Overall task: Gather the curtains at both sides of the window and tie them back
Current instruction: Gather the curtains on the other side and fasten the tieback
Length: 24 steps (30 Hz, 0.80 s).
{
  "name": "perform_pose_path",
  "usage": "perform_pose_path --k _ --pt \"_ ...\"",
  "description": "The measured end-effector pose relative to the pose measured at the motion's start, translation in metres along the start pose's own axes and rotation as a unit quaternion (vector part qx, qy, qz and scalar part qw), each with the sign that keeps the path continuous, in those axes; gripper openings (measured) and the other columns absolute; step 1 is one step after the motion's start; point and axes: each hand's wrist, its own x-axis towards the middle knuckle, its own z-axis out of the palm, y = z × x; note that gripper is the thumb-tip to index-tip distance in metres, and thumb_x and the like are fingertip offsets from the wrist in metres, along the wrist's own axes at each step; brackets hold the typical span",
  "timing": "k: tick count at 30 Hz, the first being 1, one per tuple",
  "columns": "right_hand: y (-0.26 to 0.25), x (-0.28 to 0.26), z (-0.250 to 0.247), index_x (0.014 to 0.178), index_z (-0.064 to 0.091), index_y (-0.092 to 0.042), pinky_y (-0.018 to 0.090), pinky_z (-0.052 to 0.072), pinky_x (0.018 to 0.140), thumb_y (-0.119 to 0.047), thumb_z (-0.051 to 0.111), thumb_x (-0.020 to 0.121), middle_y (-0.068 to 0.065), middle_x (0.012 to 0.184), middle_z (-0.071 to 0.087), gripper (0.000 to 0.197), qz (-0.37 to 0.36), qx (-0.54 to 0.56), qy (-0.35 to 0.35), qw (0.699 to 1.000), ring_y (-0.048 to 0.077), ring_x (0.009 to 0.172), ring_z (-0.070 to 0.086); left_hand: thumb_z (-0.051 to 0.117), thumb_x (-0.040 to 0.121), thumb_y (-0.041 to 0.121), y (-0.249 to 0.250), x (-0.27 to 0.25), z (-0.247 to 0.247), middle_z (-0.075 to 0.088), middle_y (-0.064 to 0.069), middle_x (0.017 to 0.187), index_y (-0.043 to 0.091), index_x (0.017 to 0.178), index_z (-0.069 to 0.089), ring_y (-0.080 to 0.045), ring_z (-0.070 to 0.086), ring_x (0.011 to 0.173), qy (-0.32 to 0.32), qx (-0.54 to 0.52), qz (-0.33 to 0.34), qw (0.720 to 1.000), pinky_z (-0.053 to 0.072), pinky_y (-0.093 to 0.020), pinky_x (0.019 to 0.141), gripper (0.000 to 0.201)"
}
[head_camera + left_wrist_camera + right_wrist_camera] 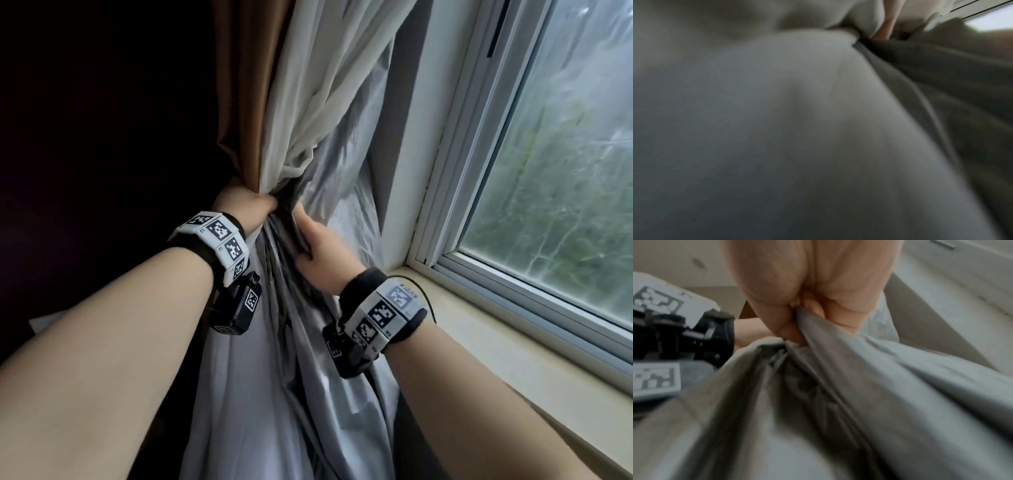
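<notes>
Two hands, left hand (245, 205) and right hand (322, 246); three curtain layers between and above them: brown curtain (246, 102), white sheer curtain (325, 85), grey curtain (274, 394); two wristbands (219, 240).

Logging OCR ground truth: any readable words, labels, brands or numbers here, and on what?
None readable.
Left wrist band: square black-and-white coded markers only; tiny marks beside them too small to read.
Right wrist band: the same.
Curtain, window frame: no text visible.
</notes>
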Motion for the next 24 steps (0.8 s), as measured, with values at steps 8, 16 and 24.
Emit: perform_pose_path --k 8,16,24 --pt "-0.021 0.010 0.027 0.149 0.004 -0.030 0.032 0.041 0.104 0.000 0.045 0.077 0.014 0.138 0.050 0.088 0.028 0.040 -0.053 0.997 0.028 0.126 0.048 0.070 0.076 0.031 -0.002 -0.017 -0.019 0.055 -0.019 0.129 -0.004 0.119 0.058 -0.023 0.058 0.107 -0.082 -0.257 -0.031 0.962 0.041 -0.030 0.098 0.057" --pt "-0.026 0.022 0.022 0.141 0.036 -0.029 0.022 0.036 0.100 0.000 0.049 0.079 0.003 0.134 0.055 0.069 -0.017 0.035 -0.092 0.995 0.019 0.122 0.051 0.063 0.074 0.014 0.006 -0.021 -0.037 0.055 0.000 0.067 0.010 0.064 0.058 -0.018 0.052 0.071 0.009 -0.045 -0.056 0.997 0.037 -0.021 0.050 0.012" --pt "0.079 0.043 -0.020 0.136 0.038 -0.022 0.034 0.041 0.103 -0.044 0.063 0.080 0.006 0.131 0.053 0.065 0.301 0.140 0.186 0.925 0.023 0.118 0.053 0.063 0.075 0.016 0.000 -0.023 -0.057 0.058 -0.004 0.082 0.008 0.081 0.062 -0.020 0.053 0.079 0.046 -0.029 -0.062 0.997 0.039 -0.024 0.057 0.010"
